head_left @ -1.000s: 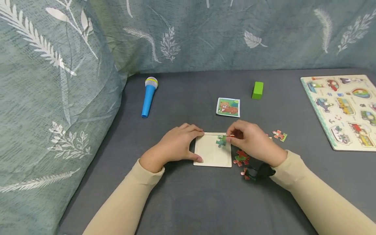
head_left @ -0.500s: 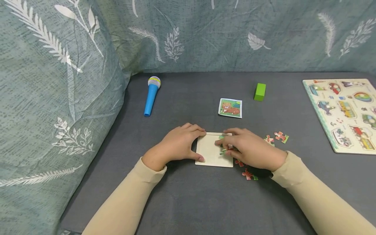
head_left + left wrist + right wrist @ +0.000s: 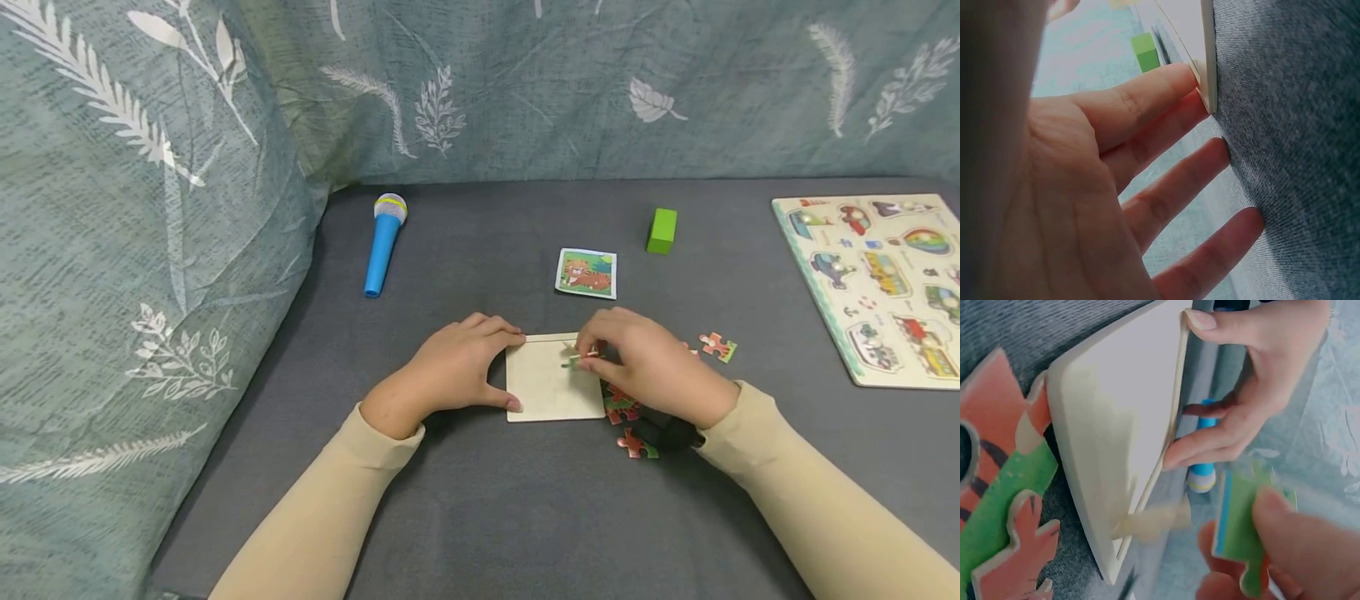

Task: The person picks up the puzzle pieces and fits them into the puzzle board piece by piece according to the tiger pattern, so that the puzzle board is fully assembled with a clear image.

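A shallow pale wooden puzzle tray [image 3: 543, 383] lies on the dark cloth. My left hand [image 3: 461, 367] steadies its left side: the thumb rests at the lower left edge and the forefinger touches the upper left corner. In the left wrist view those fingers [image 3: 1166, 206] are nearly straight. My right hand [image 3: 637, 358] is over the tray's right side. Between thumb and finger it pinches a green jigsaw piece [image 3: 1238, 515] with a blue edge. A blurred pale wooden piece [image 3: 1154, 522] shows at the tray's corner; what supports it I cannot tell.
Orange and green jigsaw pieces [image 3: 637, 443] lie right of the tray, another piece [image 3: 717, 346] farther right. Beyond are a tiger picture card [image 3: 587, 273], a green block [image 3: 662, 231] and a blue toy microphone [image 3: 383, 244]. A vehicle peg puzzle board [image 3: 873, 292] lies far right.
The green piece that lay in the tray's upper right is gone from there. My right hand dipped over the tray and is raised again, pinching a piece. The left hand has stayed in place.
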### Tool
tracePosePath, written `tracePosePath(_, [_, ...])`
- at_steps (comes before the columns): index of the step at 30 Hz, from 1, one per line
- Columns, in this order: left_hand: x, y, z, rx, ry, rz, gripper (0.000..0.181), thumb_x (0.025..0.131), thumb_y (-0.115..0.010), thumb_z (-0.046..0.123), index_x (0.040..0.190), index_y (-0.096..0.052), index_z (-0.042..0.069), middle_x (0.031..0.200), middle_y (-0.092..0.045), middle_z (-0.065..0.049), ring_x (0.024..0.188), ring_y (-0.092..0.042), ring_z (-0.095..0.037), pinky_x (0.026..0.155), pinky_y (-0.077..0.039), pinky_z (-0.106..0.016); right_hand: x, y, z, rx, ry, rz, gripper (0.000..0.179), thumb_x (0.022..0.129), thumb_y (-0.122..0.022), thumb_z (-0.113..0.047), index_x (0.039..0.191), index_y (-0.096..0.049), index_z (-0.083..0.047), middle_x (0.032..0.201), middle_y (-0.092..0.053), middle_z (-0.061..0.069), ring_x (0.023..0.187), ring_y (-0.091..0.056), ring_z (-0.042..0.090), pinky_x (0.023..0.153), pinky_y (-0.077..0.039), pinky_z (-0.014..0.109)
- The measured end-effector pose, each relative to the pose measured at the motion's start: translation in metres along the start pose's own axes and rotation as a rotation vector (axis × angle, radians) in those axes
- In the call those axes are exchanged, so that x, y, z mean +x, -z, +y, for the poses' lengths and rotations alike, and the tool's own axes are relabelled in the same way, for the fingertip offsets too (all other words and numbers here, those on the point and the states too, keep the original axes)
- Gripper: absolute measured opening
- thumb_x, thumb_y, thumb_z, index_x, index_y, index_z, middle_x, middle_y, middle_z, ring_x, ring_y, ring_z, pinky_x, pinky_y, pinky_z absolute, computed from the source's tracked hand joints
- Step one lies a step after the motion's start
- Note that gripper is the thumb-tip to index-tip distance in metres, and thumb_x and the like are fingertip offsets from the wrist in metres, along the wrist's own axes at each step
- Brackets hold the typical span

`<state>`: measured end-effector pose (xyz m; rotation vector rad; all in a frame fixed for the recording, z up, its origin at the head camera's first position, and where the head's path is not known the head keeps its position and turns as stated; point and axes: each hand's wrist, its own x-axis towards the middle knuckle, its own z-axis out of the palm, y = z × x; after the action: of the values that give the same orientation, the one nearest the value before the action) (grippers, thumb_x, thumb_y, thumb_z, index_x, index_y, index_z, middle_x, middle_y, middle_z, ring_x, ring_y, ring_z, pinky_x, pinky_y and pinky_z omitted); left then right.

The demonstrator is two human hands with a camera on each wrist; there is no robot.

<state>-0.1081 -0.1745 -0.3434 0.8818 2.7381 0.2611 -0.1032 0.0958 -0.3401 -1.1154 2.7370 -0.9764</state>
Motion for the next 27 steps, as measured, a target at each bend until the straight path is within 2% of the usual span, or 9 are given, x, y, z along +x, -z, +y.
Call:
tracePosePath(2, [0.000, 0.000, 0.000, 0.001, 0.001, -0.004, 0.088, 0.082, -0.086, 0.058, 0.151, -0.057, 0.012, 0.150, -0.054, -0.001, 0.137, -0.048, -0.024, 0.111, -0.043, -0.045, -0.001, 0.001, -0.001, 0.004, -0.058, 0.017, 0.013, 0.092, -0.082, -0.008, 0.092, -0.071, -0.015, 0.093, -0.068, -0.005, 0.086, -0.062, 0.016, 0.077, -0.052, 0.039])
tracePosePath(4, [0.001, -0.001, 0.001, 0.001, 0.003, -0.009, 0.088, 0.082, -0.086, 0.058, 0.151, -0.057, 0.012, 0.151, -0.054, -0.001, 0.137, -0.048, -0.024, 0.111, -0.042, -0.046, -0.001, -0.001, 0.000, -0.016, -0.068, -0.011, 0.011, 0.094, -0.080, -0.009, 0.092, -0.071, -0.015, 0.098, -0.072, -0.004, 0.088, -0.063, 0.015, 0.076, -0.052, 0.039])
tracePosePath(10, [0.001, -0.001, 0.001, 0.003, 0.004, -0.009, 0.088, 0.082, -0.086, 0.058, 0.151, -0.057, 0.012, 0.151, -0.054, -0.001, 0.137, -0.048, -0.024, 0.111, -0.042, -0.045, -0.002, -0.008, 0.002, -0.132, 0.069, -0.096, 0.010, 0.092, -0.082, -0.007, 0.097, -0.076, -0.013, 0.116, -0.076, 0.001, 0.095, -0.065, 0.019, 0.078, -0.051, 0.039])
tracePosePath(13, [0.001, -0.001, 0.001, 0.002, 0.005, -0.005, 0.088, 0.082, -0.086, 0.058, 0.151, -0.057, 0.012, 0.151, -0.054, -0.001, 0.136, -0.048, -0.024, 0.111, -0.042, -0.045, -0.003, -0.009, 0.000, -0.194, 0.042, -0.069, 0.012, 0.090, -0.082, -0.004, 0.093, -0.075, -0.013, 0.109, -0.076, 0.003, 0.096, -0.065, 0.023, 0.082, -0.051, 0.041])
tracePosePath(16, [0.001, -0.001, 0.001, 0.001, 0.009, -0.006, 0.088, 0.082, -0.086, 0.058, 0.151, -0.057, 0.012, 0.151, -0.054, -0.001, 0.136, -0.048, -0.024, 0.111, -0.042, -0.045, -0.004, -0.011, -0.004, -0.264, 0.021, -0.038, 0.015, 0.088, -0.082, -0.002, 0.091, -0.072, -0.013, 0.092, -0.073, 0.000, 0.101, -0.064, 0.028, 0.087, -0.050, 0.046])
tracePosePath(19, [0.000, 0.000, 0.001, 0.006, 0.012, -0.010, 0.088, 0.082, -0.086, 0.058, 0.151, -0.057, 0.012, 0.151, -0.054, -0.001, 0.137, -0.048, -0.024, 0.111, -0.042, -0.045, -0.004, -0.013, -0.006, -0.270, 0.056, -0.039, 0.016, 0.088, -0.081, -0.002, 0.099, -0.073, -0.011, 0.093, -0.074, -0.001, 0.111, -0.065, 0.031, 0.091, -0.049, 0.050])
tracePosePath(23, [0.000, 0.000, 0.001, 0.013, 0.009, -0.011, 0.088, 0.082, -0.085, 0.059, 0.151, -0.057, 0.012, 0.151, -0.054, -0.001, 0.137, -0.048, -0.024, 0.111, -0.043, -0.046, -0.003, -0.016, -0.006, -0.210, 0.110, -0.111, 0.028, 0.093, -0.079, -0.004, 0.121, -0.073, -0.006, 0.121, -0.074, 0.007, 0.130, -0.061, 0.035, 0.104, -0.048, 0.054])
tracePosePath(25, [0.001, 0.000, 0.001, 0.013, 0.008, -0.011, 0.088, 0.082, -0.085, 0.059, 0.151, -0.057, 0.012, 0.150, -0.054, -0.002, 0.136, -0.048, -0.024, 0.111, -0.043, -0.046, -0.003, -0.017, -0.006, -0.207, 0.107, -0.145, 0.034, 0.095, -0.077, -0.005, 0.128, -0.070, -0.004, 0.128, -0.072, 0.011, 0.131, -0.061, 0.034, 0.106, -0.047, 0.054])
tracePosePath(27, [0.001, -0.001, 0.001, 0.012, 0.009, -0.011, 0.088, 0.082, -0.085, 0.059, 0.151, -0.057, 0.012, 0.150, -0.054, -0.002, 0.136, -0.048, -0.024, 0.111, -0.042, -0.046, -0.003, -0.016, -0.006, -0.223, 0.080, -0.145, 0.029, 0.095, -0.077, -0.005, 0.123, -0.072, -0.003, 0.135, -0.069, 0.013, 0.126, -0.064, 0.032, 0.104, -0.048, 0.052])
